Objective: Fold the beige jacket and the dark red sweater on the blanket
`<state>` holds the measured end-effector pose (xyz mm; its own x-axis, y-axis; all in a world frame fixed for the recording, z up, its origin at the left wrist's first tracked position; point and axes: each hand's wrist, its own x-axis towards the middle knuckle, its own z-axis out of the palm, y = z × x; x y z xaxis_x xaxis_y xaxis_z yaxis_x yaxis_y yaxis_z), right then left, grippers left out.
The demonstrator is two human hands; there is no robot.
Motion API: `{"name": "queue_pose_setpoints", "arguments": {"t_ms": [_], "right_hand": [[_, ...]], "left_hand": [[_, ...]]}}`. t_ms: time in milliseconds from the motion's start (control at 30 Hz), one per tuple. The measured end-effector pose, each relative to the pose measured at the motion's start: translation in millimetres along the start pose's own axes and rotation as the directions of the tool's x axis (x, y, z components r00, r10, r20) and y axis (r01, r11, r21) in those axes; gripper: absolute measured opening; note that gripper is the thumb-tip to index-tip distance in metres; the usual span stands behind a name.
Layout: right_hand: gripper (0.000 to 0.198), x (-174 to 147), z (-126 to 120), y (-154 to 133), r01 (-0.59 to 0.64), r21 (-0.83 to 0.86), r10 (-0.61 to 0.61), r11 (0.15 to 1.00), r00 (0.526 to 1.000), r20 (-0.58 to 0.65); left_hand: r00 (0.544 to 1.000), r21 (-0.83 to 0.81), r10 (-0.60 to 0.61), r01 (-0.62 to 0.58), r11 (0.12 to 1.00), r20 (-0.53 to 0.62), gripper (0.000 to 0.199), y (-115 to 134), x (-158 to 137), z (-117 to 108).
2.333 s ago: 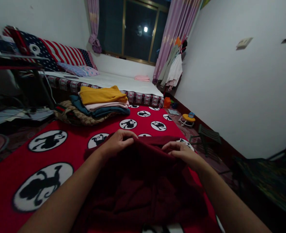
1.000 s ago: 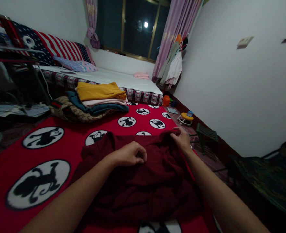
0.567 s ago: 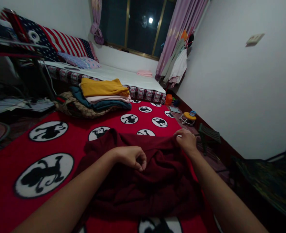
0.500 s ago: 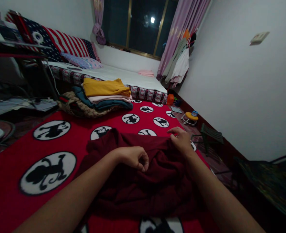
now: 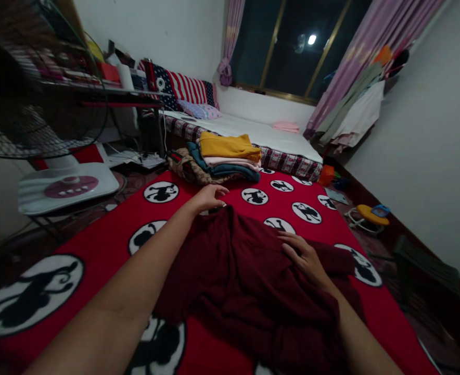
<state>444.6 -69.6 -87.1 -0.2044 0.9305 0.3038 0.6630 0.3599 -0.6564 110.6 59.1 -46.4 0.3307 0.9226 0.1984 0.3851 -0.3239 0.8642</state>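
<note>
A dark maroon garment (image 5: 233,271), crumpled and spread out, lies on a red blanket (image 5: 105,234) printed with black figures in white ovals. Just past the garment's far left corner is my left hand (image 5: 208,198), its fingers stretched forward and the thumb apart from them. My right hand (image 5: 302,255) rests on the garment's right part with fingers extended over the cloth. Part of the garment sticks out to the right beyond that hand. Beyond both hands sits a stack of folded clothes, with a mustard-yellow garment (image 5: 228,146) on top.
The stack rests against a brown patterned cushion (image 5: 187,164). A fan (image 5: 69,185) stands at the left beside a cluttered desk (image 5: 136,96). Behind is a bed (image 5: 249,127). On the right are a yellow stool (image 5: 370,214) and a dark green chair (image 5: 429,265).
The view has swung left. My left hand has moved from the garment's middle to its far left corner and uncurled. My right hand now lies flatter on the cloth.
</note>
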Motion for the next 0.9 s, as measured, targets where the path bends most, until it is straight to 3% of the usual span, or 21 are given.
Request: {"name": "queue_pose_setpoints", "arguments": {"t_ms": [100, 167, 233, 300, 367, 433, 567, 667, 733, 800, 900], "right_hand": [[0.029, -1, 0, -1, 0.077, 0.023, -0.078, 0.997, 0.997, 0.002], [0.03, -2, 0, 1, 0.124, 0.03, -0.124, 0.992, 0.992, 0.01], [0.03, -2, 1, 3, 0.158, 0.031, -0.158, 0.987, 0.987, 0.017], [0.025, -2, 1, 5, 0.181, 0.037, -0.181, 0.983, 0.983, 0.003], [0.017, -2, 2, 5, 0.188, 0.036, -0.187, 0.981, 0.982, -0.031], [0.015, -2, 2, 6, 0.178, 0.031, -0.176, 0.984, 0.983, -0.053], [0.016, -1, 3, 7, 0.163, 0.05, -0.161, 0.985, 0.986, -0.044], [0.015, 0, 3, 7, 0.166, 0.063, -0.163, 0.984, 0.985, -0.055], [0.014, 0, 3, 5, 0.169, 0.072, -0.164, 0.983, 0.984, -0.066], [0.014, -1, 4, 2, 0.168, 0.086, -0.162, 0.982, 0.984, -0.072], [0.016, -3, 5, -2, 0.142, 0.114, -0.132, 0.983, 0.987, -0.093]], "left_hand": [[0.999, 0.012, -0.02, 0.02, 1.0, 0.044, 0.065, -19, -6, 7], [0.996, 0.042, 0.061, -0.064, 0.997, 0.071, 0.069, -24, -9, 18], [0.987, 0.116, 0.142, -0.15, 0.982, 0.075, 0.059, -24, -11, 28], [0.987, 0.238, 0.161, -0.163, 0.957, 0.027, 0.038, -24, -11, 35], [0.988, 0.354, 0.135, -0.101, 0.93, -0.074, 0.027, -26, -12, 36], [0.98, 0.416, 0.103, -0.022, 0.909, -0.173, 0.029, -28, -14, 33], [0.966, 0.491, 0.07, 0.063, 0.869, -0.248, 0.025, -18, -20, 26], [0.945, 0.551, 0.162, 0.022, 0.834, -0.284, 0.027, 8, -23, 32], [0.944, 0.498, 0.259, -0.127, 0.858, -0.205, 0.028, 28, -25, 47], [0.943, 0.325, 0.332, -0.307, 0.895, -0.023, 0.024, 43, -32, 69], [0.888, 0.171, 0.355, -0.413, 0.894, 0.292, 0.051, 50, -48, 106]]}}
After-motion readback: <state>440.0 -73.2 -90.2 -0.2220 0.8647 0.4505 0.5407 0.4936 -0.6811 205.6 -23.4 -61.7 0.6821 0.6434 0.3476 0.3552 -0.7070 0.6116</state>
